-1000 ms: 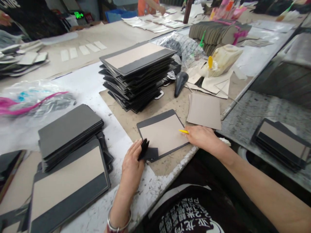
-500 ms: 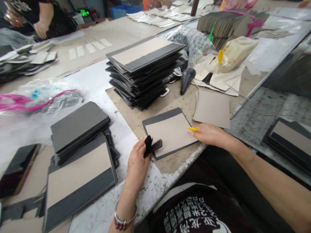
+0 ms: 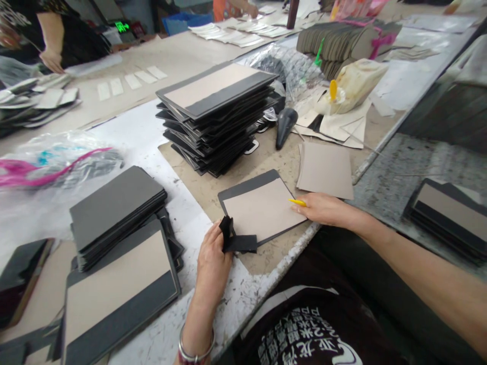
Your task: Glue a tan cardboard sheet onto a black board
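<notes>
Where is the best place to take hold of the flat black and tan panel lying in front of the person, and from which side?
Probably the panel's near edge, from the person's side: it lies flat beside the table edge. The right hand rests on its right corner, the left hand holds black strips at its left.

White Chinese-style characters run across the person's black shirt (image 3: 300,337), too distorted to read; a green display (image 3: 123,26) glows illegibly.
</notes>
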Demonstrator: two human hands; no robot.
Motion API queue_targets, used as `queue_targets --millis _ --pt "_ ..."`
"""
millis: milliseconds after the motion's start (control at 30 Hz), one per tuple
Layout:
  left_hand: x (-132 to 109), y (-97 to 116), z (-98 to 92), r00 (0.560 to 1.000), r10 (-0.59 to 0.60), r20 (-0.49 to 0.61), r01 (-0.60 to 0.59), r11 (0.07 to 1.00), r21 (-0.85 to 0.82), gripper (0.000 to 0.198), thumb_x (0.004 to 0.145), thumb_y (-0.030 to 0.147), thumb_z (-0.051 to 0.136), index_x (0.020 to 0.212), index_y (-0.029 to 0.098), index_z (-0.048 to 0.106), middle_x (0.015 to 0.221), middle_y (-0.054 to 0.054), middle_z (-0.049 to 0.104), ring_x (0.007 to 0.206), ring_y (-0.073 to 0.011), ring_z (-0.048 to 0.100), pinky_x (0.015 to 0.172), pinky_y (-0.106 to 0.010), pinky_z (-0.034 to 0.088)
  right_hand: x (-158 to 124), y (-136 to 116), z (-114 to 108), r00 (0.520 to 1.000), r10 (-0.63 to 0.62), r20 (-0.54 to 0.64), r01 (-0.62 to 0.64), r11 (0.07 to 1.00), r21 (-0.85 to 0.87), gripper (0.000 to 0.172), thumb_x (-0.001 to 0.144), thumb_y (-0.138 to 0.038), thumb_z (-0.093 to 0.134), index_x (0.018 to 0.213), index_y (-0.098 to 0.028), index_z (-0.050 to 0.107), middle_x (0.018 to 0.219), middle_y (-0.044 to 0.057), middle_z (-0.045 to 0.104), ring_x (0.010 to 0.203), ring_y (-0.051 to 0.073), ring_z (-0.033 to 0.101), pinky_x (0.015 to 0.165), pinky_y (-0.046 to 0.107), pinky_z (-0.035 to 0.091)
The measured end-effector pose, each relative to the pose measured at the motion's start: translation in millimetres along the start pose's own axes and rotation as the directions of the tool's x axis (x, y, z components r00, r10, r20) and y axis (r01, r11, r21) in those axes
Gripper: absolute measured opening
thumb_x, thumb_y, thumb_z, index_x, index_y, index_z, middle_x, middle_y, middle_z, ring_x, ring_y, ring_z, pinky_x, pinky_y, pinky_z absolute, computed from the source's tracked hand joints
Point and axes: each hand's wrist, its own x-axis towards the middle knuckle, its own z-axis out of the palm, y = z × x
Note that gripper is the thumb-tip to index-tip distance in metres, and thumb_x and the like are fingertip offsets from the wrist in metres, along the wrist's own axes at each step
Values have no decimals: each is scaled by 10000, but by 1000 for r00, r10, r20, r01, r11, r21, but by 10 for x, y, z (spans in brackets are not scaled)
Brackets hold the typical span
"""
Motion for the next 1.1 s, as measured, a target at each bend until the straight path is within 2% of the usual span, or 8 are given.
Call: queue_targets --millis 267,567,767,1100 --pt "3 -24 -1 999 23 26 -24 1000 13 397 770 100 414 1130 68 579 1186 -156 572 1164 -276 471 996 -466 420 -17 13 22 999 14 -48 -15 999 -28 261 946 -322 442 971 -149 637 879 81 647 869 245 599 705 277 418" --pt "1 -35 11 999 50 -5 -50 998 24 366 778 109 435 1115 109 577 1167 -137 587 1159 -263 484 996 -447 423 -91 -59 2 993 88 -78 -89 996 -18 302 952 -363 406 955 -162 631 887 76 644 859 236 601 667 258 415" --pt "11 -4 -7 998 64 1 -64 997 37 400 772 108 414 1141 61 563 1163 -160 588 1153 -266 489 991 -452 424 -97 -77 12 988 122 -97 -124 992 -10 296 951 -373 410 967 -169 624 906 77 642 898 256 594 692 278 424" --pt "13 -6 -12 998 55 7 -55 998 26 398 768 105 392 1101 17 590 1142 -181 595 1147 -277 493 992 -446 424 -135 -138 20 984 116 -133 -132 984 -121 276 950 -357 416 972 -176 624 905 97 642 876 285 606 707 341 462"
